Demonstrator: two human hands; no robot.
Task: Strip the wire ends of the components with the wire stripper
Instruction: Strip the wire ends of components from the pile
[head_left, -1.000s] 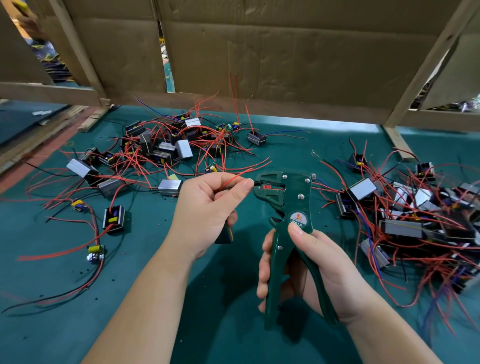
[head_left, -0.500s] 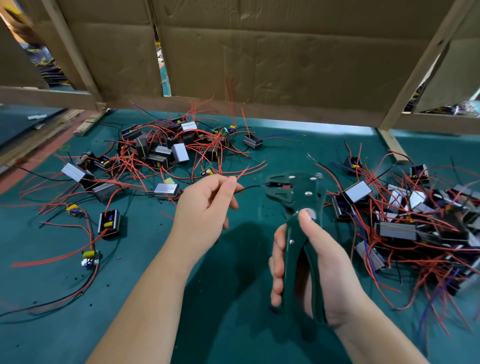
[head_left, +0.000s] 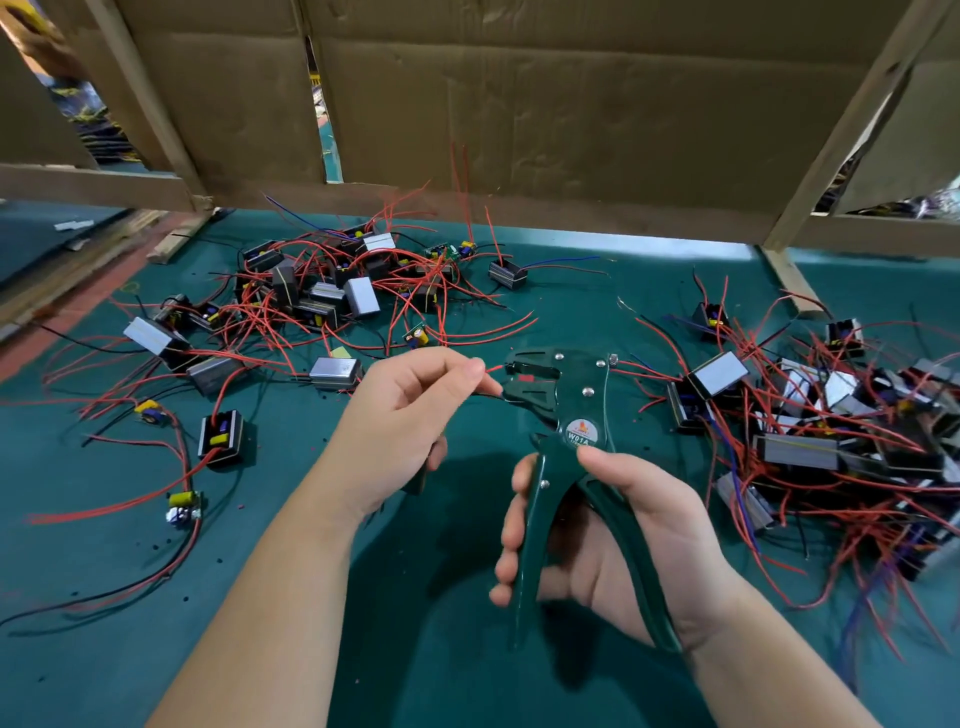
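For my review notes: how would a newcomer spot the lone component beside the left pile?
Start at the cardboard wall behind the green table. Right of the left pile sits a dark component. Unlike its tangled neighbours, it lies alone, a blue wire running off rightward.

Light is bright and even, coming from overhead. A pale strip of glare lies along the far edge of the mat (head_left: 571, 296), under the cardboard (head_left: 571, 104). The left hand (head_left: 400, 431) and right hand (head_left: 639, 545) cast a soft dark shadow on the near mat. The beams (head_left: 853, 119) bow at the edges, and the right wire pile (head_left: 831, 441) looks slightly smeared.
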